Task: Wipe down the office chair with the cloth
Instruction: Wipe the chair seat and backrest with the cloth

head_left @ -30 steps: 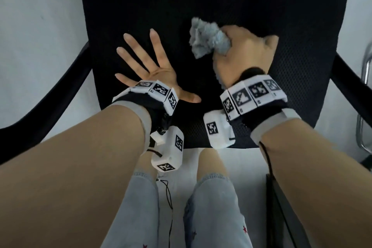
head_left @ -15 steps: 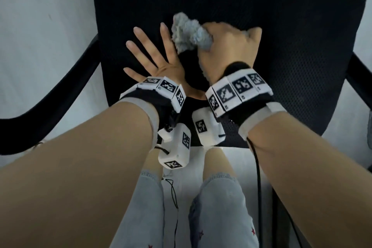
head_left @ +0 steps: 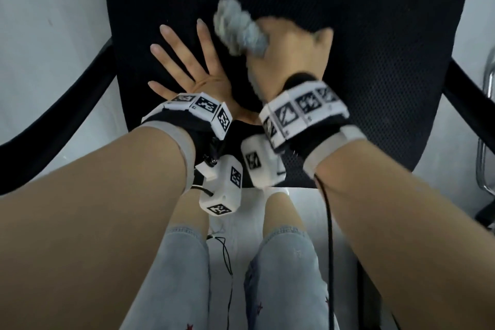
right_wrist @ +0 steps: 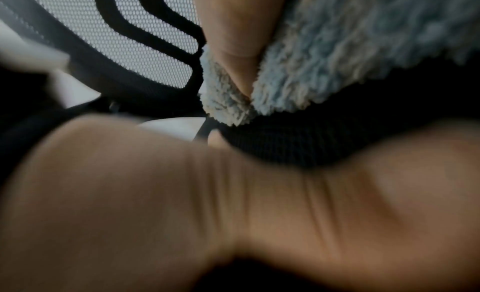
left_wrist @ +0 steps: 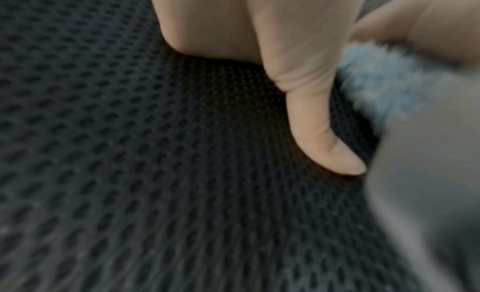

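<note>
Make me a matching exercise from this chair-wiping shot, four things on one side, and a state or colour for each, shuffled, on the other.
Things:
1. left hand
2. right hand
3. cloth
4. chair seat

States or colours:
A. fluffy, pale blue-grey, bunched up
B. black mesh
C. fingers spread, pressed flat on the seat
D. curled round the cloth

Pairs: 1-C, 2-D, 3-A, 4-B

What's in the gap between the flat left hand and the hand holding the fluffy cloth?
Only bare black mesh of the chair seat, seen in the head view, separates the left hand from the right hand gripping the cloth.
</note>
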Motion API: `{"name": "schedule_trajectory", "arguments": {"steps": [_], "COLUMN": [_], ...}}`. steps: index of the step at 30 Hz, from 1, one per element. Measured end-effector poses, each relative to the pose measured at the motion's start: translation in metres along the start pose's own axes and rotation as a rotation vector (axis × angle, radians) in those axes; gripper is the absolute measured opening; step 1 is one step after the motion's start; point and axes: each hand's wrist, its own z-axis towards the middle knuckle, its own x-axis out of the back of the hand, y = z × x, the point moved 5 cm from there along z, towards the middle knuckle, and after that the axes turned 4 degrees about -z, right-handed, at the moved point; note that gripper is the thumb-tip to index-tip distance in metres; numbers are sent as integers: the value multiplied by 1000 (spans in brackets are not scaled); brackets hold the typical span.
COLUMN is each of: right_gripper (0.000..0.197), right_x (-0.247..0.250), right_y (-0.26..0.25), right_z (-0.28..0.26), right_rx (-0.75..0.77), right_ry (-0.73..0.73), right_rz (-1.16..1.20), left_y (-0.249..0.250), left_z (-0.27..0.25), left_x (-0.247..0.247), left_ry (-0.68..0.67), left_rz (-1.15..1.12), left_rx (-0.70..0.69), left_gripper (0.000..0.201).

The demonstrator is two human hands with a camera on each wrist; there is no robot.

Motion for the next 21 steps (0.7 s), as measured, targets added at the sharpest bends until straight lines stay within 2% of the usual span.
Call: {"name": "schedule_trajectory", "arguments": {"steps": [3,4,6,7,9,12,14,17,19,20,21], "right_gripper": [26,23,18,15,12,13,18,22,17,16,18], "right_x": [29,40,51,47,35,16,6,-3,2,10,19], "right_y": [25,40,64,72,79,85,88,89,88,87,85], "right_z": [19,19,8,-2,-26,-69,-103,-127,-97,-69,-38], "right_rx": [-74,-121,-188,-187,-123,-56,-30,-12,-14,-48,-90], "right_ry": [36,64,63,20,-62,-129,-186,-222,-120,-49,6], "right_rz": [48,61,49,33,19,14,-24,18,-17,-37,-36], "left_y": [5,6,4,0,9,41,43,39,40,44,46], "left_z": [-2,-3,-2,-3,-9,-25,-26,-18,-20,-24,-27], "left_x": [15,17,13,15,19,2,-12,-22,-24,-22,-21], "left_ry": [69,33,-168,-228,-258,-353,-324,-199,-185,-147,-74], "left_rz": [-99,-74,-64,-60,-60,23,102,117,160,156,133], "left_rx": [72,45,-45,-59,-125,-326,-289,-257,-254,-240,-226], "left_gripper": [105,108,145,155,157,158,157,147,153,151,139]}}
